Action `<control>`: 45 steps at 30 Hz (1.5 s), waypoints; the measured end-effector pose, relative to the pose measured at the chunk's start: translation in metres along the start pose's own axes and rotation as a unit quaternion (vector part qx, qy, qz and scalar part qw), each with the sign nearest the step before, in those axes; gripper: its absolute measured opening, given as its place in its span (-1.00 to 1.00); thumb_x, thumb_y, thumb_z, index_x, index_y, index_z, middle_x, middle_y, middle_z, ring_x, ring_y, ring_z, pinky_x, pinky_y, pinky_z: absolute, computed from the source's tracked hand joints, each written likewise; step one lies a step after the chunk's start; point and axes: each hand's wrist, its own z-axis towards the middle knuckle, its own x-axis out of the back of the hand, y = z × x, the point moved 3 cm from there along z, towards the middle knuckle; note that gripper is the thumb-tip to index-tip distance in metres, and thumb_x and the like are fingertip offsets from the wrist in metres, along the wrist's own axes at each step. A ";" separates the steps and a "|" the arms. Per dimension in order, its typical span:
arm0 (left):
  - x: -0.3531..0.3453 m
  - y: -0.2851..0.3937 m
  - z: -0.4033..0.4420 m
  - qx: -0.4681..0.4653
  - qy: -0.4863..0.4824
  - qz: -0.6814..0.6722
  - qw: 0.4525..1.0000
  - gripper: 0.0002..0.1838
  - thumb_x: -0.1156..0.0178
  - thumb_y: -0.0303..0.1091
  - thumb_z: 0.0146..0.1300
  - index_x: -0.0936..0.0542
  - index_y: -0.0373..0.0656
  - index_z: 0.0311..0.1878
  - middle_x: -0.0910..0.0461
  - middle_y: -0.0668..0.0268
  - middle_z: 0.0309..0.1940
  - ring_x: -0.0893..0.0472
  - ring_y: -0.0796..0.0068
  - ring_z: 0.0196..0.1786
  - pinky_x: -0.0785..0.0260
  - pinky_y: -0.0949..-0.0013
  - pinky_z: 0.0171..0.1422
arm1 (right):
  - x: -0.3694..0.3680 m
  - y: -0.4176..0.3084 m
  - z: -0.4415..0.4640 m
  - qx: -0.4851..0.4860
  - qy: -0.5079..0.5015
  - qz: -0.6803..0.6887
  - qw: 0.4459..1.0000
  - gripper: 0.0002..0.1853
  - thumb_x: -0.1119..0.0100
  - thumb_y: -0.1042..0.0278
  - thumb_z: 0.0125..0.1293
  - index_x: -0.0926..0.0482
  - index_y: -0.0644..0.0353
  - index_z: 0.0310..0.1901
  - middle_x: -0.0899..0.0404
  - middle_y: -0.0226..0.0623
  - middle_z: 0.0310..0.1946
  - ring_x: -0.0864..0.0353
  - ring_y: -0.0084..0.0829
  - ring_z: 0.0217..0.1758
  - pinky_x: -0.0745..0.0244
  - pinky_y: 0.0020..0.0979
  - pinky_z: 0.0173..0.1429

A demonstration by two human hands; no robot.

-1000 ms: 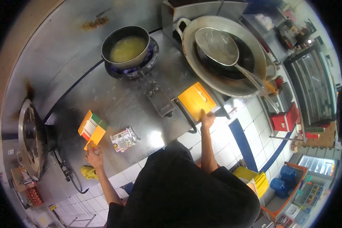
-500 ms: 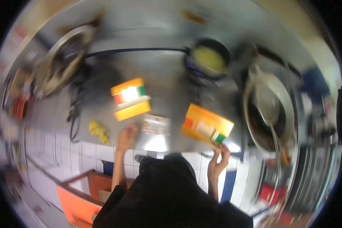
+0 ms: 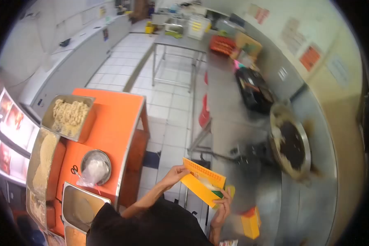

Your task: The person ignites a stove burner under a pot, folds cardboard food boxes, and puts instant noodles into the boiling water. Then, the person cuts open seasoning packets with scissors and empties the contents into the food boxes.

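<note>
1. Head view: your left hand (image 3: 174, 174) pinches the upper-left end of the yellow carton (image 3: 200, 191), thumb and fingers closed on its edge.
2. Your right hand (image 3: 222, 205) has its fingers bent over the carton's lower-right end, so both of your hands grip it.
3. You hold that carton tilted in front of your black top (image 3: 151, 225), near the edge of the steel surface (image 3: 227, 115); a pale strip and a green patch show between its panels.
4. A second carton (image 3: 251, 226), yellow with a red part, sits on the steel surface just beside your right hand.
5. Farther along that side are a wide pan (image 3: 306, 149) and a black container (image 3: 254, 88).
6. To your left, the orange surface (image 3: 115, 110) carries a metal bowl (image 3: 107, 164) holding a clear plastic bag (image 3: 95, 170), scissors (image 3: 74, 170) beside the bowl, and a metal tray (image 3: 91, 117) of pale, crumbly food (image 3: 71, 112).
</note>
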 end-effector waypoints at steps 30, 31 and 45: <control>0.612 0.130 0.508 -0.290 0.454 -0.018 0.842 -0.67 -0.30 -0.18 0.18 -0.61 -0.16 -0.06 -0.62 0.21 -0.02 -0.53 0.23 0.08 0.15 0.07 0.58 | -0.719 0.372 0.681 -0.053 -0.438 0.057 0.895 -0.48 -0.26 0.28 0.12 -0.45 0.28 0.12 -0.61 0.00 -0.09 -0.57 0.04 0.04 -0.46 -0.19 0.10; 0.639 0.154 0.531 -0.308 0.455 0.119 0.827 -0.66 -0.32 -0.16 0.16 -0.62 -0.14 -0.07 -0.61 0.19 0.00 -0.52 0.19 0.09 0.15 0.06 0.58 | -0.748 0.383 0.704 0.061 -0.433 -0.017 0.899 -0.43 -0.31 0.19 0.08 -0.44 0.23 0.13 -0.60 -0.02 -0.14 -0.56 0.02 0.01 -0.45 -0.14 0.07; 0.896 0.448 0.826 -0.240 0.443 0.514 0.694 -0.54 -0.48 -0.03 -0.06 -0.67 -0.04 -0.11 -0.66 0.22 -0.20 -0.64 0.15 -0.13 -0.47 0.14 -0.03 | -1.010 0.406 1.041 -0.023 -0.226 -0.233 0.946 -0.54 -0.38 0.14 -0.08 -0.54 0.14 -0.12 -0.61 -0.08 -0.35 -0.63 -0.03 -0.21 -0.49 -0.01 -0.14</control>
